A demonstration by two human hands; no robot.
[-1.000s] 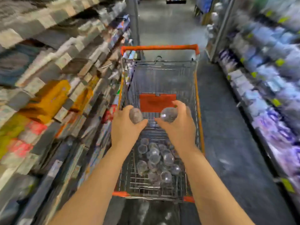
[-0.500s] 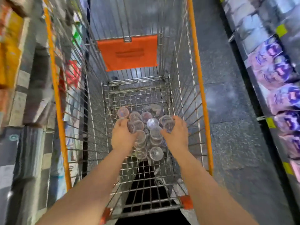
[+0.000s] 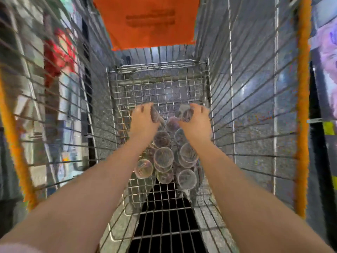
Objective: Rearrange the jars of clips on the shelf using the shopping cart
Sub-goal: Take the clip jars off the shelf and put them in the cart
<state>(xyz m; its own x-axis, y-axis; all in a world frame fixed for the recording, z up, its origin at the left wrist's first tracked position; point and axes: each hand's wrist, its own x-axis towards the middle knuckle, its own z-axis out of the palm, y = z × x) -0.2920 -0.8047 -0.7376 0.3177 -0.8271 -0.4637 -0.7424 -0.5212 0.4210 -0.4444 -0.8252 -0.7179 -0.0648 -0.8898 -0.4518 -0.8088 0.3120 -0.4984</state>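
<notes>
Left hand (image 3: 144, 118): fingers curled round a clear jar (image 3: 155, 115), centre of frame, low inside the cart.
Right hand (image 3: 196, 123): fingers curled round a second jar (image 3: 186, 113), near the first.
Jar pile (image 3: 164, 157): heaped on the shopping cart (image 3: 160, 88) floor, below both hands.
Jar contents: too blurred to tell.

No legible text (only blurred lines on orange flap (image 3: 145, 22) of shopping cart (image 3: 302, 106))

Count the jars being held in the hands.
2. The left hand grips one jar, the right hand grips another jar, both over the pile of jars in the cart. Palms may hide more.
</notes>
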